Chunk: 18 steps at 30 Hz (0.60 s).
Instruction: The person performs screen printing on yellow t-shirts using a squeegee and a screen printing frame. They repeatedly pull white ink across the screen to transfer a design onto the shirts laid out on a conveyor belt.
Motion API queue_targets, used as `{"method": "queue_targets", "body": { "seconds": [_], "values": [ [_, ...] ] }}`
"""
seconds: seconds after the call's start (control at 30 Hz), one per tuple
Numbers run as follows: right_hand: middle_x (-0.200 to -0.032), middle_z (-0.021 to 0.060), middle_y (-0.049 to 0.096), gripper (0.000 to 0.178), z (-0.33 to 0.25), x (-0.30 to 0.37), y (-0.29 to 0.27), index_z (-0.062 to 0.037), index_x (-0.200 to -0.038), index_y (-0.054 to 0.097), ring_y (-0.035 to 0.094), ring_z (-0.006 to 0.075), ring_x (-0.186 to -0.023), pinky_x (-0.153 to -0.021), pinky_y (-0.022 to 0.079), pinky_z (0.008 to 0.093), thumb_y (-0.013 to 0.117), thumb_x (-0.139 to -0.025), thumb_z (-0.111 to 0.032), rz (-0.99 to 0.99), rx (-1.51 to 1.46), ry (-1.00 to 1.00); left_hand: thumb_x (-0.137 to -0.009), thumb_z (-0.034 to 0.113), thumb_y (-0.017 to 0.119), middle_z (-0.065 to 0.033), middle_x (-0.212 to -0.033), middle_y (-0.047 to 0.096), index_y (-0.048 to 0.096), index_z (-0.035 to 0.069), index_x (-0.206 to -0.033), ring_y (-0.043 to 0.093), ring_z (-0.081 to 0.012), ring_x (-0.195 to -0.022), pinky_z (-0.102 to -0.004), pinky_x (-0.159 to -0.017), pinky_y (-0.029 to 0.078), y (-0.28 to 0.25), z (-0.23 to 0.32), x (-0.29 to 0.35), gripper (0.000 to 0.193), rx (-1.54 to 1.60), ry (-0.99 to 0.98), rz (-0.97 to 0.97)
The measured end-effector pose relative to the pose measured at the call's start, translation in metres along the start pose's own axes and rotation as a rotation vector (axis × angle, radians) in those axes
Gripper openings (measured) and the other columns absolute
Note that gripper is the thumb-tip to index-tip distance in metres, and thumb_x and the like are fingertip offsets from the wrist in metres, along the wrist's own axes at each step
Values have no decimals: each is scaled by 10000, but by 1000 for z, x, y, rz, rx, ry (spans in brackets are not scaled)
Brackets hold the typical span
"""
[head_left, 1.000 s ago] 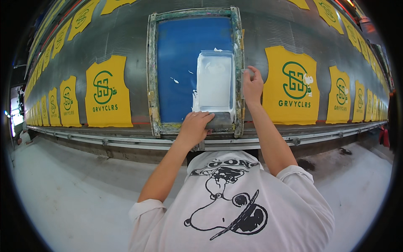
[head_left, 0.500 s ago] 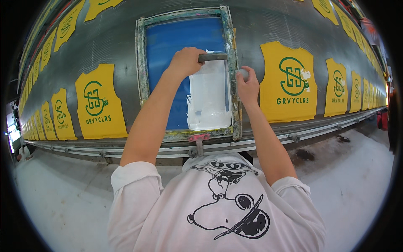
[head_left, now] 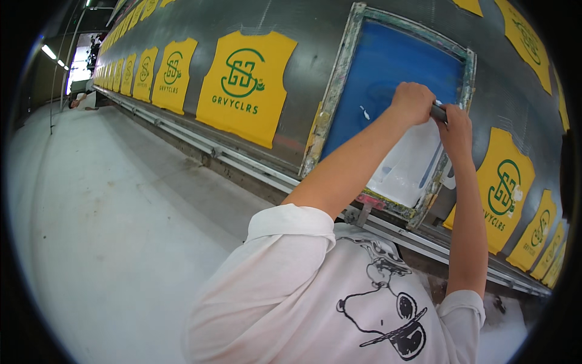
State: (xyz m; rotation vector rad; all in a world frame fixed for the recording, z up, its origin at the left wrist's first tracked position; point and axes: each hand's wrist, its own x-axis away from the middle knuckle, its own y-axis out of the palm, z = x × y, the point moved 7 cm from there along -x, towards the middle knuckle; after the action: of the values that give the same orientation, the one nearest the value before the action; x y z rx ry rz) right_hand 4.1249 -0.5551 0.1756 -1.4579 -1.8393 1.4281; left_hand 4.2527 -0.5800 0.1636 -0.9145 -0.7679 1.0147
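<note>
My left hand (head_left: pixel 414 102) and my right hand (head_left: pixel 456 130) are both closed on a dark-handled squeegee (head_left: pixel 439 113), side by side. The squeegee stands over a printing screen (head_left: pixel 394 67) with blue mesh and a paint-stained frame (head_left: pixel 339 79). White ink (head_left: pixel 403 164) covers the lower right of the mesh, below the hands, with a small streak of it to the left. My forearms and hands hide part of the mesh and most of the squeegee's blade. Beneath the frame's right side, a yellow shirt panel partly shows.
Yellow shirt panels (head_left: pixel 245 85) with green prints lie in rows along the dark table (head_left: pixel 303 109). One panel right of the screen (head_left: pixel 504 188) also has a white patch. A metal rail (head_left: pixel 242 164) runs along the table's near edge. Far left, another person (head_left: pixel 85 101) is beside the table.
My right hand has left the frame's right edge and joined the left on the squeegee. The view has turned left, so the screen appears tilted and farther right.
</note>
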Motion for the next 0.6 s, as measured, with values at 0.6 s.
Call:
{"method": "queue_targets", "body": {
  "seconds": [0.6],
  "values": [
    [-894, 88, 662, 171, -21, 26, -10, -103, -940, 649, 631, 332, -906, -849, 437, 477, 719, -862, -238, -114, 41, -11, -798, 395, 773, -64, -938, 759, 783, 305, -1038, 722, -308, -906, -463, -753, 582, 4, -3, 32, 256, -15, -15, -237]
  ]
}}
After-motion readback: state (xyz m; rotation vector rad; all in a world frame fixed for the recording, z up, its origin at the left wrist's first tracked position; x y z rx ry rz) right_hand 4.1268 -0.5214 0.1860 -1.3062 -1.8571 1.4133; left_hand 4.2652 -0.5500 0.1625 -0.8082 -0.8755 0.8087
